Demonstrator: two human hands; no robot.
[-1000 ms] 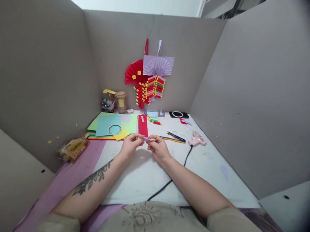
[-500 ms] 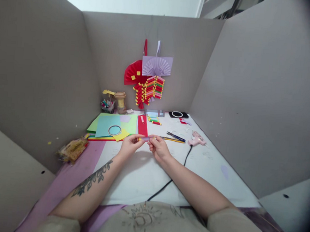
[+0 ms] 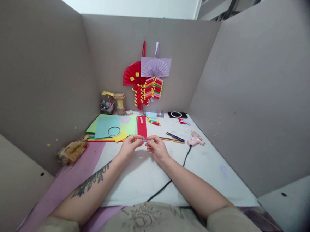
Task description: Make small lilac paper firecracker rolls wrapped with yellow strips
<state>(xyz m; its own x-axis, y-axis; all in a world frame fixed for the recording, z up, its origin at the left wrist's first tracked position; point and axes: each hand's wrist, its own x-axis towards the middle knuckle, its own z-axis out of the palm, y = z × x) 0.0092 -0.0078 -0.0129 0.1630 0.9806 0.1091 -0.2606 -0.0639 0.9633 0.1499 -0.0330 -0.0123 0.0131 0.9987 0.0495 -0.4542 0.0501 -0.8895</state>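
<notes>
Between my two hands, a small purple paper roll point(image 3: 144, 140) is held level above the white table cover. My left hand point(image 3: 129, 144) pinches its left end between thumb and fingers. At the other end, my right hand point(image 3: 156, 147) grips it the same way, the fingertips hiding that end. Just behind my hands lies a red paper strip point(image 3: 141, 129) with a pink paper roll point(image 3: 141, 120) on it. Several finished rolls with yellow ends, among them a red roll point(image 3: 156, 123), lie farther back. Dark-handled scissors point(image 3: 177, 137) rest to the right of my right hand.
At right sits a pink glue gun point(image 3: 196, 138), its black cord point(image 3: 160, 190) running toward me. Coloured paper sheets point(image 3: 103, 126) with a tape ring point(image 3: 114, 131) lie at left. Paper fan decorations point(image 3: 155, 67) hang on the grey back panel point(image 3: 109, 49). Grey panels stand on both sides.
My right hand has shifted slightly left, closer to my left hand, so less of the purple roll shows between the fingers. The view has tilted very slightly.
</notes>
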